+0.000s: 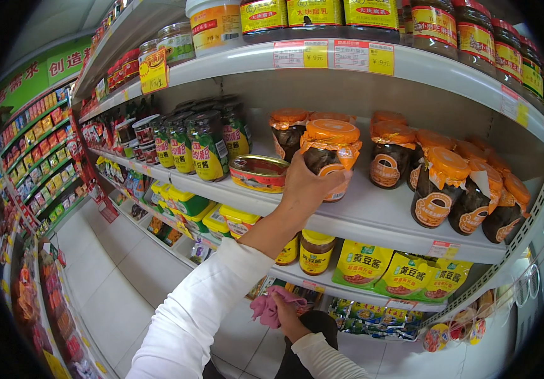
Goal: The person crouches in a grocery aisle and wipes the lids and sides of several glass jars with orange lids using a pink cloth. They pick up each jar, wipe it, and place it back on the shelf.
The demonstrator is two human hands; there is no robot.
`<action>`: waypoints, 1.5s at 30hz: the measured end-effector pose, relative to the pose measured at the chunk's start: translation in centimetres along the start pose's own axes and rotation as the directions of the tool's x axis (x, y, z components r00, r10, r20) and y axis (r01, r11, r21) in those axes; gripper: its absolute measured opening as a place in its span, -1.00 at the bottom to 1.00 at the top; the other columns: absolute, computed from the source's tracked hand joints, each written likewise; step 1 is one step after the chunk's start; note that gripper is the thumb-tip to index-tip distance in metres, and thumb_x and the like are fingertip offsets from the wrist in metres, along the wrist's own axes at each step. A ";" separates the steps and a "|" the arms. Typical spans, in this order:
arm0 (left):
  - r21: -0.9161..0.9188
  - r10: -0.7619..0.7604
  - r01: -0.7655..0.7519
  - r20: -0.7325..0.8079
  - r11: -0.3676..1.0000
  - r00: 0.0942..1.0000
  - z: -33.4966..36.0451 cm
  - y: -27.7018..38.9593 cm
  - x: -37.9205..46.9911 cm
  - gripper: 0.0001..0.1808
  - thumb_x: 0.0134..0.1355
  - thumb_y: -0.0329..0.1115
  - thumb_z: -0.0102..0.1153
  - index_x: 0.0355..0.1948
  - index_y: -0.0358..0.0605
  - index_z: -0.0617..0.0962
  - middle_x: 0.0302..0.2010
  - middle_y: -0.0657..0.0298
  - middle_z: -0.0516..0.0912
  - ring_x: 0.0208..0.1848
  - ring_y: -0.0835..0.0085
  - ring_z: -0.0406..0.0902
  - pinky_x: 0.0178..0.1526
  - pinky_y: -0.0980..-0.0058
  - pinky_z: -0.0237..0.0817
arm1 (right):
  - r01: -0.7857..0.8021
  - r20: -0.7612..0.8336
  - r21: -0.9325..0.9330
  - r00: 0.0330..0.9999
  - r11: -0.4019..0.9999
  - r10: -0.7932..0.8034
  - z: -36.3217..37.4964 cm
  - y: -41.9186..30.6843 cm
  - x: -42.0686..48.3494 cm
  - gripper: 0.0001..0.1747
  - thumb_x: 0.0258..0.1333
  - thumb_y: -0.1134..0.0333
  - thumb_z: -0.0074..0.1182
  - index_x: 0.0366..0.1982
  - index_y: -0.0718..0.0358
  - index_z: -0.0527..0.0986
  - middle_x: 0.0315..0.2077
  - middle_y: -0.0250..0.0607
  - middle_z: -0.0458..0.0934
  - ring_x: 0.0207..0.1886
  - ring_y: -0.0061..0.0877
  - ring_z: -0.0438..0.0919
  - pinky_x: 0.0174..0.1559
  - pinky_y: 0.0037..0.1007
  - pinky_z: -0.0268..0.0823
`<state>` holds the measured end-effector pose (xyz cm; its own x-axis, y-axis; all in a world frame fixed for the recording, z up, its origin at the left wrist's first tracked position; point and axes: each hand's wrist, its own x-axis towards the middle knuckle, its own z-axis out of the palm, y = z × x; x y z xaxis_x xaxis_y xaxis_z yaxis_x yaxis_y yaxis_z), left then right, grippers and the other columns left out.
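My left hand (306, 182) is wrapped around a glass jar of dark preserves (330, 161) with an orange wrapped lid, at the front of the middle shelf. Its thumb lies across the jar's label. Similar orange-topped jars (435, 189) stand to the right, and others are partly hidden behind the held one. Just left of my left hand, an oval red fish tin (258, 174) sits at the shelf's front. Lower down, my right hand (290, 316) holds a crumpled pink cloth (276, 305) in front of the bottom shelves.
Green-labelled sauce jars (208, 147) stand left of the tin. The shelf above, with a white front edge (423, 76), holds more jars. Below are yellow tubs (215, 220) and sauce pouches (362, 263). An aisle with a tiled floor (111, 293) runs at the left between stocked shelves.
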<state>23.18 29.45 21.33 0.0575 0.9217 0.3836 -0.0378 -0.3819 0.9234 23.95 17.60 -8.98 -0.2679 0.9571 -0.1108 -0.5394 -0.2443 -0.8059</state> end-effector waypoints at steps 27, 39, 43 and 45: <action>0.157 -0.047 0.060 -0.085 0.986 0.995 0.3 -0.5 1.3 -0.15 -0.11 -0.24 0.63 0.12 -0.36 0.39 0.03 0.06 0.60 0.07 0.35 0.59 0.14 0.42 0.43 | -0.047 -0.150 0.021 0.988 0.999 0.049 -1.7 1.8 0.9 -0.73 0.39 0.21 0.11 0.03 0.14 0.50 -0.12 -0.32 0.60 -0.09 -0.54 0.59 -0.10 -0.48 0.48; 0.547 0.012 -0.030 0.035 0.836 0.999 -1.8 -1.5 2.2 0.09 -0.14 0.23 0.55 0.12 -0.52 0.37 0.05 -0.21 0.62 0.13 0.05 0.63 0.16 0.30 0.44 | -0.088 -0.040 0.003 0.995 0.996 0.088 -2.0 2.3 1.1 -0.76 0.44 0.28 -0.01 0.02 0.24 0.45 -0.17 -0.21 0.64 -0.19 -0.45 0.66 -0.14 -0.41 0.53; 0.551 -0.026 0.018 0.008 0.834 1.000 -1.2 -0.1 1.4 0.01 -0.09 0.15 0.55 0.17 -0.45 0.41 0.07 -0.14 0.63 0.14 0.10 0.62 0.17 0.29 0.42 | -0.087 0.054 -0.010 0.995 0.996 0.088 -2.0 1.6 1.0 -0.82 0.44 0.28 -0.01 -0.05 0.18 0.48 -0.23 -0.12 0.67 -0.28 -0.43 0.68 -0.22 -0.42 0.53; 0.590 -0.029 0.043 -0.034 0.806 0.999 -0.7 0.6 0.9 -0.14 0.01 0.01 0.55 0.20 -0.34 0.48 0.10 0.00 0.65 0.13 0.22 0.62 0.18 0.33 0.41 | -0.095 0.068 -0.018 0.993 0.995 0.096 -2.4 2.3 1.3 -0.82 0.44 0.30 -0.04 -0.04 0.19 0.46 -0.24 -0.08 0.68 -0.28 -0.39 0.69 -0.23 -0.39 0.54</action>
<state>22.52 30.07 22.18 0.0247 0.9342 0.3559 0.5609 -0.3076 0.7686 24.27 18.67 -12.40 -0.3717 0.9165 -0.1477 -0.4969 -0.3308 -0.8023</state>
